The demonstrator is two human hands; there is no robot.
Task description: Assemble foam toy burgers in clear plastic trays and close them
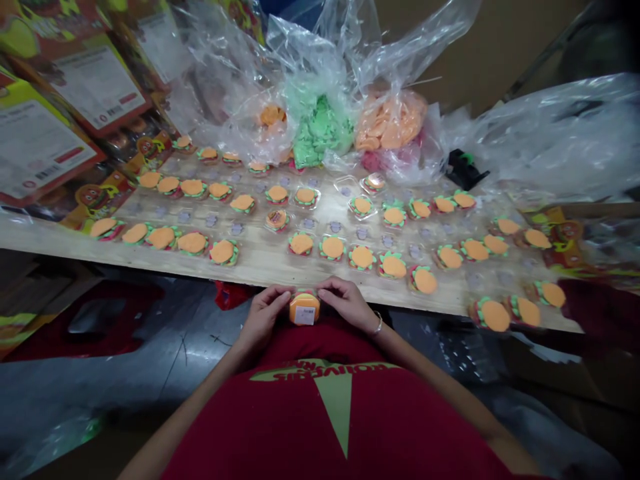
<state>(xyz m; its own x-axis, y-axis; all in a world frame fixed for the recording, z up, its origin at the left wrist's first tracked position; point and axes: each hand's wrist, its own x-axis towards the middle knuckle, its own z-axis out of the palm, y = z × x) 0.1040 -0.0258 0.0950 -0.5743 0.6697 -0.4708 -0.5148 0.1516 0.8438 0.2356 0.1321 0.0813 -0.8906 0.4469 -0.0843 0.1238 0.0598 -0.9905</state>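
Observation:
Between my two hands, at the table's front edge, is a clear plastic burger pack (305,300) with an orange face and a white barcode label. My left hand (267,312) pinches its left side between thumb and fingers. On the other side, my right hand (349,303) grips the right edge with thumb and fingertips. Just beyond, on the table, stand rows of burger-shaped candies in clear trays, such as one burger (301,244) and another burger (362,257). A closed pack with a printed label (277,220) lies among them.
Plastic bags of green pieces (323,130) and orange discs (393,120) stand at the back of the wooden table (265,257). A black tape dispenser (465,170) sits at back right. Printed display boxes (45,150) are stacked at left. A large clear bag (565,140) lies at right.

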